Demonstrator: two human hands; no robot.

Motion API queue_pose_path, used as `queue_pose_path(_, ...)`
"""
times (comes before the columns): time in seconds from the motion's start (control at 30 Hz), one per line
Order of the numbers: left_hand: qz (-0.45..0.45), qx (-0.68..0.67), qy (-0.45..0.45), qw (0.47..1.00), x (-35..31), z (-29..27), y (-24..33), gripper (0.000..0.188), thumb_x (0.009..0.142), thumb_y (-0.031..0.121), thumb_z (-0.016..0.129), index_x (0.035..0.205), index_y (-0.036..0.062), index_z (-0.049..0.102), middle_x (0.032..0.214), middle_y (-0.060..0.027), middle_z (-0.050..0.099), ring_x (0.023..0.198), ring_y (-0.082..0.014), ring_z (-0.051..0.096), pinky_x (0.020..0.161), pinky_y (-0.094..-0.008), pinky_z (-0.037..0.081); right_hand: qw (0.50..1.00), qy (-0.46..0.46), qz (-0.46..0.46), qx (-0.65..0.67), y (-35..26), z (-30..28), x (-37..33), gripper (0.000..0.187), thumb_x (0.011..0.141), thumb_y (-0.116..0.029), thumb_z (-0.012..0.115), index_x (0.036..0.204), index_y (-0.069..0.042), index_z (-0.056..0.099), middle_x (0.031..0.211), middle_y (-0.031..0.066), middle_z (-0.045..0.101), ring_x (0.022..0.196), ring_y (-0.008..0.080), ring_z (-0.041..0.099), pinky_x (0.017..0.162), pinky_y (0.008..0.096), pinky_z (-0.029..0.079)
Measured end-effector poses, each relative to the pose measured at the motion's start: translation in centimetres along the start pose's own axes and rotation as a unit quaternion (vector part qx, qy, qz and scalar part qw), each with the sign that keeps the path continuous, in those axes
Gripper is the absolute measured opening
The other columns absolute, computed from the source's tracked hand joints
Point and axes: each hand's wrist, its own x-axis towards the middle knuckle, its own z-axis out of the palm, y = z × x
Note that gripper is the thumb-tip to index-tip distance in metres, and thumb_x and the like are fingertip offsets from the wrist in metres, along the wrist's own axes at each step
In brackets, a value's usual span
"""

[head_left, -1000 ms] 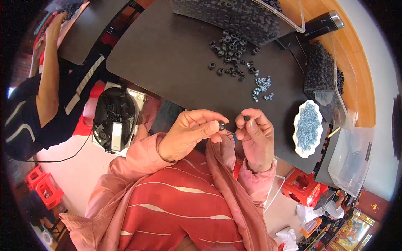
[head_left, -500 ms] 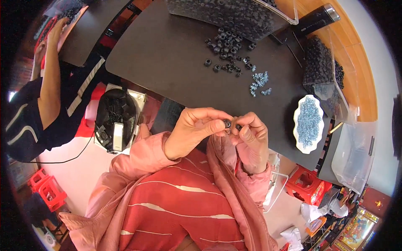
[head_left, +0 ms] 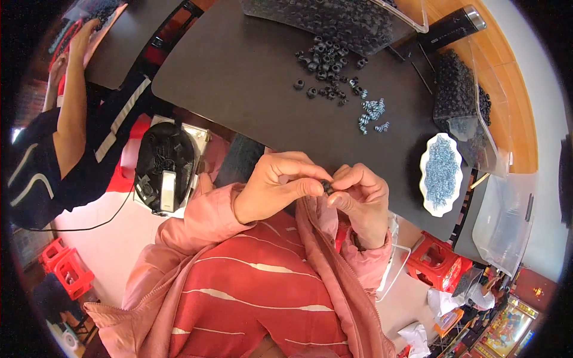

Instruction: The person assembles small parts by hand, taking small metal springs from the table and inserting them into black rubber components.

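My left hand pinches a small round black plastic part between thumb and fingertips, just off the table's near edge. Against it my right hand presses its thumb and bent fingers; any piece in them is hidden. Ahead on the dark table lies a loose pile of round black parts with holes, with smaller black pieces beside it. Several small metal springs lie to the right of these. Many more springs fill a white wavy-edged dish further right.
Clear bins of black parts stand at the back and right, near a black flask. On my left, a stool holds a black bag; beyond it a co-worker's arm reaches over another table. A red stool stands lower right.
Half a second ago each hand held its own black part, slightly apart. Now the fingertips have come together, and only the part at the left fingertips shows clearly.
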Motion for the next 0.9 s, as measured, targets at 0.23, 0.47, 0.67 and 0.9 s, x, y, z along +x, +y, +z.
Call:
queue_pose_path(0.23,0.114,0.219,-0.056,0.968,-0.2,-0.2,1.2,0.019,0.079,0.008,0.07,0.096,-0.0003,0.069,0.08,-0.0091,0.064,0.074,-0.0155,0.061,0.064,-0.0245,0.047,1.0,-0.011,0.014,0.012,0.3,-0.1,-0.6,0.022,0.074,0.001,0.074,0.09,0.001,0.058,0.085,0.0067,0.06,0.079,0.0124,0.06,0.072,0.0248,0.049)
queue_pose_path(0.47,0.212,0.29,-0.084,0.929,-0.4,-0.4,2.0,0.025,0.072,0.008,0.073,0.097,0.0038,0.07,0.081,-0.0074,0.063,0.073,-0.0203,0.061,0.065,-0.0299,0.047,0.995,-0.044,0.063,0.068,0.2,0.8,-1.1,0.03,0.076,0.0,0.073,0.1,0.003,0.056,0.093,0.0056,0.059,0.084,0.0116,0.059,0.072,0.0248,0.05)
queue_pose_path(0.67,0.268,0.297,-0.124,0.908,-0.7,-0.5,2.5,0.031,0.067,0.006,0.074,0.097,0.005,0.069,0.079,-0.0038,0.06,0.065,-0.0185,0.056,0.06,-0.0311,0.043,0.993,-0.117,0.002,0.003,0.7,0.6,-1.5,0.028,0.076,-0.01,0.076,0.096,0.002,0.06,0.088,0.0039,0.056,0.081,0.0111,0.052,0.071,0.0245,0.044)
queue_pose_path(0.9,0.285,0.272,-0.165,0.904,-1.0,-0.4,2.8,0.031,0.068,0.006,0.074,0.098,0.0037,0.068,0.081,-0.0047,0.062,0.064,-0.0202,0.057,0.057,-0.0309,0.044,0.991,-0.123,0.042,0.013,-0.3,1.3,-2.6,0.027,0.077,-0.011,0.075,0.096,0.002,0.06,0.09,0.0049,0.055,0.082,0.0119,0.052,0.073,0.0245,0.043)
